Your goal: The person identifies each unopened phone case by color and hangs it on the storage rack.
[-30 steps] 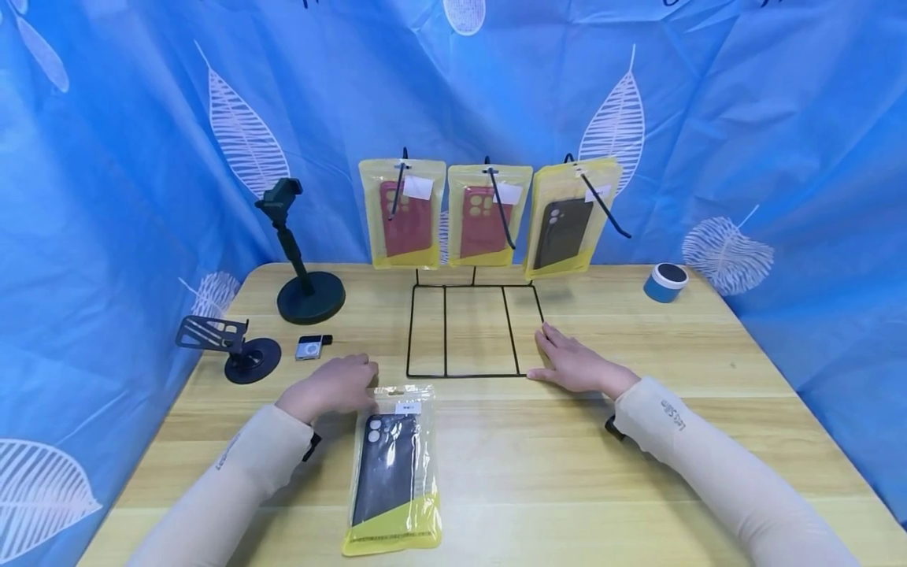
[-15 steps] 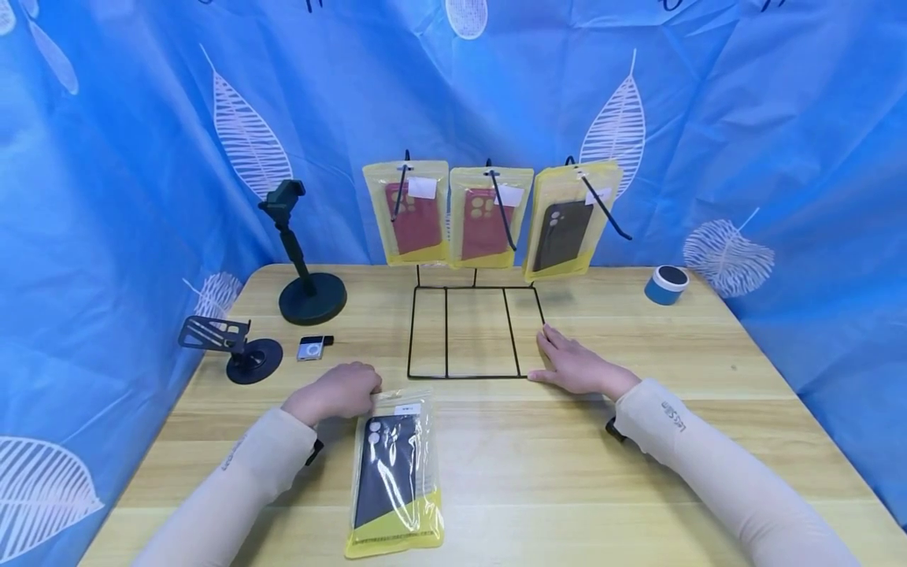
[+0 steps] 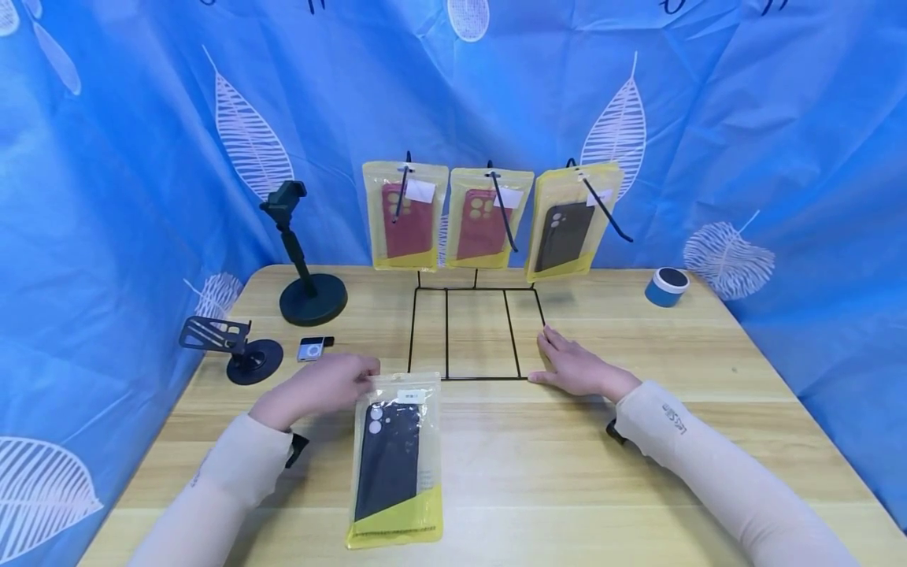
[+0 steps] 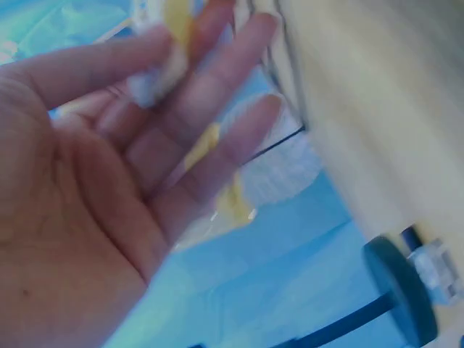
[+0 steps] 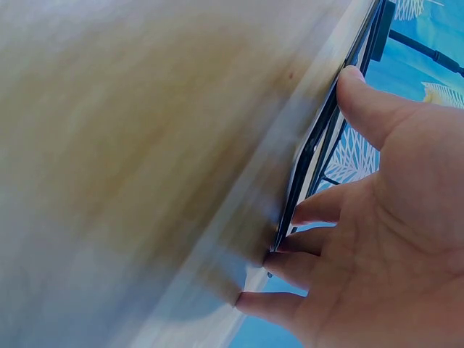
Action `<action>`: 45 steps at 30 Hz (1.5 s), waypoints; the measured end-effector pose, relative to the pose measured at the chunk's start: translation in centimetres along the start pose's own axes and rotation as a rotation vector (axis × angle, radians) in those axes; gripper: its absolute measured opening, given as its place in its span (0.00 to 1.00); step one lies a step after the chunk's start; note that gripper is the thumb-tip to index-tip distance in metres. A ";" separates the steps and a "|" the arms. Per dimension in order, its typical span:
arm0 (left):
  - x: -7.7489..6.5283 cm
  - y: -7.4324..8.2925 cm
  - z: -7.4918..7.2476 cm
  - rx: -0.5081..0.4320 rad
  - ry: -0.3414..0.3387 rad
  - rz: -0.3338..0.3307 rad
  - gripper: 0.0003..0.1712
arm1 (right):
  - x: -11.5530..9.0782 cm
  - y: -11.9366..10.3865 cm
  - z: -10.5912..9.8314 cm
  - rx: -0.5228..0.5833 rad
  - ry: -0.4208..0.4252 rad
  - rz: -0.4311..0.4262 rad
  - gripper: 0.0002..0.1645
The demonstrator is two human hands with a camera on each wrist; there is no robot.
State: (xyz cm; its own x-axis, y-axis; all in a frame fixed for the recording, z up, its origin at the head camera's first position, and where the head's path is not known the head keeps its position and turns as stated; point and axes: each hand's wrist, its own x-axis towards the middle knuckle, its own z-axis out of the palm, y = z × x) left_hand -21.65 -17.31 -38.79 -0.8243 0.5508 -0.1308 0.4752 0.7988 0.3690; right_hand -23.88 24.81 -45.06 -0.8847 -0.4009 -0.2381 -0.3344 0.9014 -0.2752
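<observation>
In the head view my left hand [image 3: 322, 390] pinches the top left corner of a yellow-edged clear bag [image 3: 397, 512] with a dark phone case [image 3: 388, 457] in it. The bag's top is raised off the table. Between thumb and forefinger, the left wrist view shows a blurred piece of the bag [image 4: 161, 61]. My right hand [image 3: 574, 366] rests at the front right corner of the black wire rack [image 3: 512, 335], fingers fairly straight against the wire. The right wrist view shows its thumb and fingertips [image 5: 272, 264] at the rack's edge.
Bagged red phone cases [image 3: 409, 216] and a bagged dark case [image 3: 567, 228] hang from the rack's hooks. At left stand a tall phone stand [image 3: 312, 299] and a low folding stand [image 3: 253, 362]. A small silver device [image 3: 310, 349] lies nearby; a blue round jar [image 3: 666, 287] sits back right.
The held bag has risen from the table at its top end and shifted slightly forward. My left wrist has swung to the left. The right hand stays in place; the hanging left bag swayed slightly.
</observation>
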 end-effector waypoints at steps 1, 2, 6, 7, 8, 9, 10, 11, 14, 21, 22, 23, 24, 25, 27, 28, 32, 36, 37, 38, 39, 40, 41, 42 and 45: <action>-0.2 0.2 -0.5 -0.015 0.030 0.028 0.06 | 0.0 0.0 0.0 0.000 0.001 -0.001 0.53; -0.5 0.4 -0.9 -0.031 0.063 0.053 0.07 | 0.0 0.0 0.0 0.002 0.001 -0.001 0.53; -1.3 1.1 -3.1 -0.120 0.207 0.142 0.06 | 0.0 -0.1 -0.1 -0.001 0.003 -0.003 0.53; -1.4 1.3 -3.7 -0.151 0.244 0.157 0.07 | -0.1 -0.1 -0.2 -0.001 0.003 -0.003 0.53; -1.4 1.4 -4.2 -0.179 0.284 0.170 0.07 | -0.1 -0.1 -0.3 -0.001 0.004 -0.004 0.53; -1.4 1.7 -4.7 -0.212 0.324 0.184 0.08 | -0.1 -0.1 -0.3 -0.001 0.005 -0.005 0.53; -1.3 1.9 -5.2 -0.237 0.366 0.196 0.08 | -0.1 -0.1 -0.3 0.001 0.005 -0.005 0.53; -1.2 2.2 -5.6 -0.253 0.413 0.209 0.08 | -0.1 -0.1 -0.4 0.001 0.006 -0.006 0.53; -0.6 3.0 -6.9 -0.273 0.567 0.260 0.07 | -0.1 -0.1 -0.3 0.002 0.003 -0.005 0.53; 0.4 4.3 -9.4 -0.347 0.787 0.309 0.06 | 0.0 -0.1 0.0 0.002 -0.010 0.001 0.54; 0.3 4.4 -9.7 -0.360 0.794 0.307 0.07 | 0.0 -0.1 0.1 -0.001 -0.008 -0.004 0.55; 0.3 4.5 -9.9 -0.369 0.798 0.305 0.07 | 0.0 -0.1 0.1 -0.002 -0.009 -0.005 0.55; 0.2 4.7 -10.2 -0.374 0.800 0.302 0.07 | 0.0 -0.1 0.1 -0.002 -0.009 -0.005 0.55; 0.2 4.8 -10.3 -0.373 0.802 0.298 0.07 | 0.0 -0.1 0.1 -0.002 -0.007 -0.004 0.55; 0.1 5.0 -10.6 -0.374 0.810 0.296 0.08 | 0.0 -0.1 0.1 -0.004 0.001 -0.008 0.54; 0.1 5.0 -10.7 -0.372 0.818 0.297 0.08 | -0.1 -0.1 0.1 -0.007 0.006 -0.010 0.54; 0.2 5.0 -11.0 -0.380 0.867 0.297 0.08 | -0.1 -0.1 -0.1 -0.007 0.012 -0.009 0.54; 0.5 5.0 -11.4 -0.419 0.909 0.278 0.09 | 0.0 -0.2 -0.1 -0.013 0.005 -0.004 0.54; 0.6 4.9 -11.5 -0.432 0.915 0.271 0.09 | 0.0 -0.2 0.0 -0.015 0.006 -0.007 0.54; 0.6 4.9 -11.5 -0.444 0.919 0.262 0.10 | 0.0 -0.2 0.0 -0.015 0.006 -0.005 0.54; 0.8 4.9 -11.6 -0.451 0.922 0.253 0.10 | 0.0 -0.2 0.0 -0.015 0.006 -0.004 0.54; 0.9 4.8 -11.7 -0.459 0.921 0.243 0.10 | 0.0 -0.2 0.0 -0.012 0.005 0.000 0.54; 1.0 4.8 -11.7 -0.467 0.919 0.234 0.11 | 0.0 -0.2 0.0 -0.017 0.010 -0.004 0.54; 1.2 4.7 -11.7 -0.473 0.916 0.226 0.11 | 0.0 -0.2 0.0 -0.018 0.010 -0.005 0.54; 1.5 4.6 -11.7 -0.487 0.903 0.205 0.12 | 0.0 -0.2 0.0 -0.014 0.008 -0.006 0.54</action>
State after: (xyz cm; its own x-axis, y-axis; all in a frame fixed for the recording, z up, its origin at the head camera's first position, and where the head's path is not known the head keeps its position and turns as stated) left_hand -24.33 -15.63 -26.54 -0.7604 0.1187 0.6385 0.6219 0.4163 0.6632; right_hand -23.80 24.63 -44.96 -0.8850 -0.4052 -0.2292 -0.3443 0.9011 -0.2638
